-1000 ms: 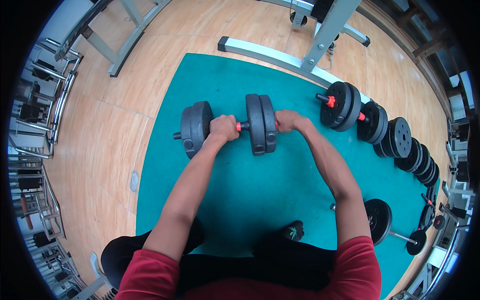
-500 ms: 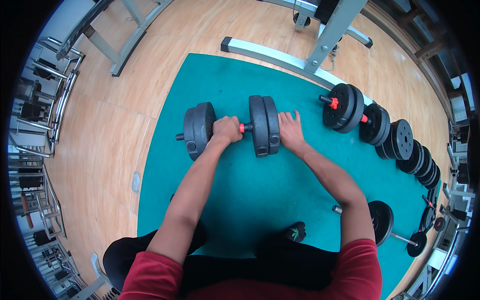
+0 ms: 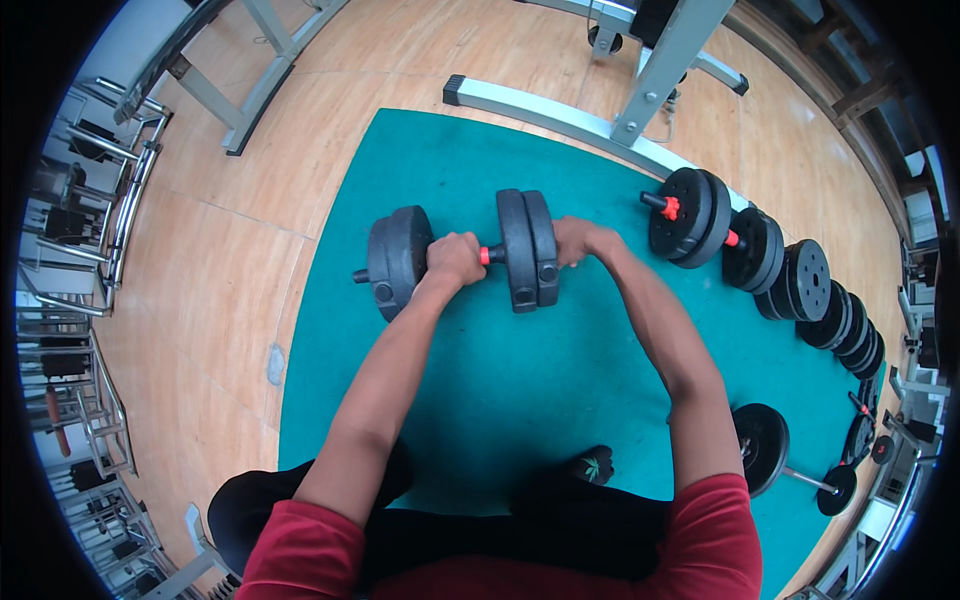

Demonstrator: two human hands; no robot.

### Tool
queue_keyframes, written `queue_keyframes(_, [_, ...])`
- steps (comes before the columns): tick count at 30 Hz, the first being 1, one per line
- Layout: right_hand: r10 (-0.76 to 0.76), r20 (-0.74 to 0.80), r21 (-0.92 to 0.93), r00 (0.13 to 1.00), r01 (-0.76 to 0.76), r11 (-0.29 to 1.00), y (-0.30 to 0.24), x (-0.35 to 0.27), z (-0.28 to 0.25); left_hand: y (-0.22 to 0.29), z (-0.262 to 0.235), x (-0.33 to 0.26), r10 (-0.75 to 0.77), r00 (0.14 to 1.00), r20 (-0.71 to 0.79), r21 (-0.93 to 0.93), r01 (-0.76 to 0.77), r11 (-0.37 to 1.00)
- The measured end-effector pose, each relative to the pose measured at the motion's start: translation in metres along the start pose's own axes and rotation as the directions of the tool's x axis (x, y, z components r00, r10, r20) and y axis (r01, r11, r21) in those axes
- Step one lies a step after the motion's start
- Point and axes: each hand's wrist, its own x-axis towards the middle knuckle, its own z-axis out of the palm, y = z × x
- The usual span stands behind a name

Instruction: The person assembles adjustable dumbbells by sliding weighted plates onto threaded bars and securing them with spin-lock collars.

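A dumbbell with dark grey plates at both ends and a red ring on its bar lies across the green mat. My left hand is wrapped round its handle between the two plate sets. At the outer face of the right-hand plates, my right hand is bent at the wrist with fingers curled in at the bar's end. The plates and the hand itself hide what those fingers grip. The bar's left end sticks out bare past the plates.
Another dumbbell with red collars stands at the mat's right, followed by a row of weight plates. A small barbell lies beside my right elbow. Metal machine legs border the mat's far edge. My foot rests on the mat.
My right hand has turned over at the wrist, its raised fingers now curled in toward the bar's end, and the right elbow has swung slightly inward. The left hand keeps its grip.
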Motion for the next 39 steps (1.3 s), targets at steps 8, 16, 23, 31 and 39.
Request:
queue_keyframes(8, [0.174, 0.383, 0.158, 0.907, -0.249, 0.955, 0.013, 0.031, -0.014, -0.001, -0.001, 0.003, 0.009, 1.000, 0.006, 0.011, -0.009, 1.000])
queue_keyframes(16, [0.172, 0.406, 0.201, 0.898, -0.271, 0.941, 0.023, 0.038, -0.012, -0.001, -0.003, 0.007, 0.012, 0.999, 0.040, 0.011, -0.012, 1.000])
queue_keyframes(23, [-0.313, -0.548, -0.417, 0.775, 0.071, 0.906, 0.010, -0.020, 0.050, -0.007, 0.003, 0.006, 0.014, 0.998, 0.068, 0.045, -0.017, 0.999])
queue_keyframes(31, [-0.308, -0.792, -0.497, 0.527, -0.263, 0.827, 0.003, -0.014, 0.071, 0.002, -0.005, 0.009, -0.010, 0.996, 0.088, 0.052, 0.005, 0.999])
queue_keyframes(39, [-0.299, -0.783, -0.484, 0.546, -0.232, 0.844, -0.003, -0.010, 0.057, 0.002, -0.005, 0.008, -0.054, 0.998, 0.009, 0.035, 0.054, 0.998])
